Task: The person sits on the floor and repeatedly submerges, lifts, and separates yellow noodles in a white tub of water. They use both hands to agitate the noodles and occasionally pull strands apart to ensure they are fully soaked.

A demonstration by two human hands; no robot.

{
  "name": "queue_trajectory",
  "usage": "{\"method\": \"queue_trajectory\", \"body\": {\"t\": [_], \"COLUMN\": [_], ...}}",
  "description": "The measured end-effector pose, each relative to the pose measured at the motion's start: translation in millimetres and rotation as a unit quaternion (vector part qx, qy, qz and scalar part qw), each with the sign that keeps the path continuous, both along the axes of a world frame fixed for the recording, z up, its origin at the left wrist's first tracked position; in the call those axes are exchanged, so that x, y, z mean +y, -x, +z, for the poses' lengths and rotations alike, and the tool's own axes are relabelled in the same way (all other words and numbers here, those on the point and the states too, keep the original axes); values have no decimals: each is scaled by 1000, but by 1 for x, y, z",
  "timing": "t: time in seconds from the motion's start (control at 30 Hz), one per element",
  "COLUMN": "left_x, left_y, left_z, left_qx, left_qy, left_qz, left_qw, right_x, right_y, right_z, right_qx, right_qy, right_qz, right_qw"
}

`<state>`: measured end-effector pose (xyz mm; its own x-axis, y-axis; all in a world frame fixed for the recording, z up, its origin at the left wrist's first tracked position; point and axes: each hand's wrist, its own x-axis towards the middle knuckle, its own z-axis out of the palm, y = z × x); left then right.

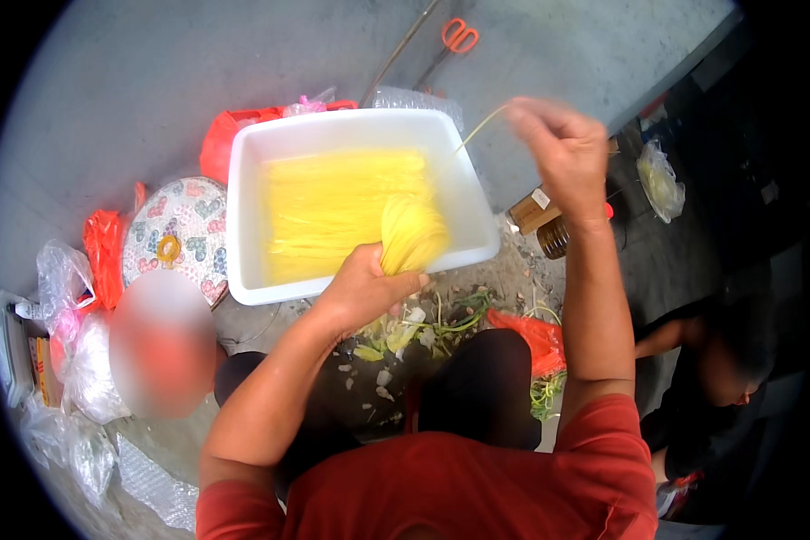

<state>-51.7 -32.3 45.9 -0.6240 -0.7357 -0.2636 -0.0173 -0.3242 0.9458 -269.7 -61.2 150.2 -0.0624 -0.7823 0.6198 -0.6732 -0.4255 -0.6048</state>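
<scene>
A white plastic tub (pixel 479 236) stands before me, with long, thin yellow strands (pixel 337 202) laid side by side in it. My left hand (pixel 378 280) grips a looped yellow bundle (pixel 412 233) at the tub's near edge. My right hand (pixel 560 145), somewhat blurred, is raised beyond the tub's right side. Its fingertips pinch one thin yellowish strand (pixel 482 128), which runs down towards the tub's right wall. Where that strand's lower end lies cannot be told.
Orange-handled scissors (pixel 459 37) lie past the tub. A round heart-patterned cover (pixel 182 223) and plastic bags (pixel 101 250) are on the left. Green plant scraps (pixel 445 320) litter the floor. A brown bottle (pixel 553 236) stands right. One person (pixel 722 378) is far right; a blurred patch covers the left.
</scene>
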Motion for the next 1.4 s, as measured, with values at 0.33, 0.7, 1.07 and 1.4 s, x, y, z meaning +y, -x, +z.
{"method": "queue_trajectory", "body": {"t": [0.33, 0.7, 1.07, 1.4], "left_x": [-4, -8, -7, -11], "left_y": [1, 5, 4, 7], "left_z": [-6, -2, -12, -16], "left_qx": [111, 211, 332, 325], "left_qy": [-118, -42, -167, -189], "left_qz": [89, 233, 13, 75], "left_qw": [983, 948, 928, 924], "right_x": [7, 41, 4, 12], "right_y": [10, -16, -13, -40], "right_z": [28, 26, 2, -46], "right_qx": [-95, -92, -105, -186], "right_qy": [57, -141, -194, -308], "right_qz": [-22, 111, 67, 85], "right_qw": [994, 979, 973, 929]}}
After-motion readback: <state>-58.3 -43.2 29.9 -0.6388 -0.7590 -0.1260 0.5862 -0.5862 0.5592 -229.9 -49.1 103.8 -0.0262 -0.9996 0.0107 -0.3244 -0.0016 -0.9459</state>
